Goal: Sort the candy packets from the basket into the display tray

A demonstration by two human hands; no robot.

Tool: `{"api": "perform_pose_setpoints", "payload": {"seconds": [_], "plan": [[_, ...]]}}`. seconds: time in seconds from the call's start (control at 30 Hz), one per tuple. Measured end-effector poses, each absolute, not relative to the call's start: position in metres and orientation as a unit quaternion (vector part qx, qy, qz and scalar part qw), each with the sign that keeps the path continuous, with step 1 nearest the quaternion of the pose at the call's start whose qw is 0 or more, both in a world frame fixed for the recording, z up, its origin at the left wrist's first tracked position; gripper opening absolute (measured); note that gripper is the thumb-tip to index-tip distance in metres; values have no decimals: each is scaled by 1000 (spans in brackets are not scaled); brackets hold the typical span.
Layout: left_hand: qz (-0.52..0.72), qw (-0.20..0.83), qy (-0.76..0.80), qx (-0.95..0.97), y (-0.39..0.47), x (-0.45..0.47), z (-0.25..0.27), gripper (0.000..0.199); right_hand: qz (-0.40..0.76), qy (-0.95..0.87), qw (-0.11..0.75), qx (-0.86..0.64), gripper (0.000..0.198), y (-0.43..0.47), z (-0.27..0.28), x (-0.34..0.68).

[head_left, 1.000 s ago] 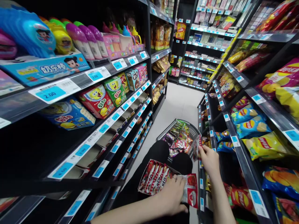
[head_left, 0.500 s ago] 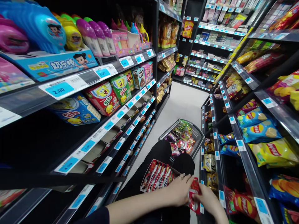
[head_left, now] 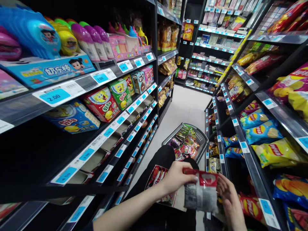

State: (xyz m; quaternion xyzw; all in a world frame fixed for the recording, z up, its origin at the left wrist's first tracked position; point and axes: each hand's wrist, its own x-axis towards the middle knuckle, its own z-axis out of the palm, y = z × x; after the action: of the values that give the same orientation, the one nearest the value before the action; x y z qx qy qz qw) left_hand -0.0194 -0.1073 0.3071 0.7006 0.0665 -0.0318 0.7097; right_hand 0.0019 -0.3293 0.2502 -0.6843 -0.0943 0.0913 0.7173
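A red and silver snack packet [head_left: 201,189], blurred by motion, is held up above my lap. My left hand [head_left: 178,177] pinches its upper left edge between thumb and fingers. At the packet's right edge, my right hand [head_left: 228,197] curls its fingers around it. Below and to the left, an open cardboard box [head_left: 180,199] rests on my thighs. Red and white snack packets [head_left: 157,176] stand in a row inside it, partly hidden by my left hand and forearm.
Beyond my knees, a grey shopping basket [head_left: 203,141] full of small snack bags sits on the aisle floor [head_left: 185,102]. Shelves with boxed sweets [head_left: 103,102] line the left side. Chip bags [head_left: 276,152] fill the shelves close on the right.
The packet has risen from low beside the box and now faces flat toward me. My left hand has lifted with it, uncovering the box's right edge. The view has shifted slightly.
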Motion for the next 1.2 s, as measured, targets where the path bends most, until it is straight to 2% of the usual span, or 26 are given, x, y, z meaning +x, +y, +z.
{"api": "perform_pose_setpoints", "payload": {"seconds": [0.07, 0.17, 0.33, 0.37, 0.5, 0.6, 0.7, 0.87, 1.0, 1.07, 1.2], "plan": [[17, 802, 161, 575, -109, -26, 315, 18, 125, -73, 767, -625, 94, -314, 239, -9], [97, 865, 217, 443, -114, -32, 317, 21, 157, -3, 802, -577, 106, -283, 228, -33], [90, 868, 219, 436, -106, -42, 308, 23, 73, 41, 787, -611, 88, -261, 235, -48], [82, 863, 201, 456, -101, -44, 307, 29, 60, 44, 777, -625, 84, -264, 238, -47], [32, 850, 86, 518, -83, -53, 302, 80, 46, 53, 745, -664, 71, -279, 253, -44], [-18, 836, 37, 547, -76, -59, 301, 87, 46, 46, 752, -656, 77, -286, 264, -45], [-19, 806, 13, 591, -74, -63, 302, 81, 41, 21, 760, -648, 78, -295, 272, -46], [-10, 693, -40, 720, -74, -64, 301, 28, -65, -59, 605, -791, 34, -313, 281, -43], [58, 656, -55, 750, -76, -62, 295, 19, -179, -120, 547, -809, 20, -312, 289, -43], [93, 622, -60, 775, -78, -63, 298, 14, -211, -127, 526, -814, 20, -309, 291, -44], [128, 574, -51, 807, -82, -65, 316, 12, -225, -110, 449, -858, 36, -303, 296, -47]]}}
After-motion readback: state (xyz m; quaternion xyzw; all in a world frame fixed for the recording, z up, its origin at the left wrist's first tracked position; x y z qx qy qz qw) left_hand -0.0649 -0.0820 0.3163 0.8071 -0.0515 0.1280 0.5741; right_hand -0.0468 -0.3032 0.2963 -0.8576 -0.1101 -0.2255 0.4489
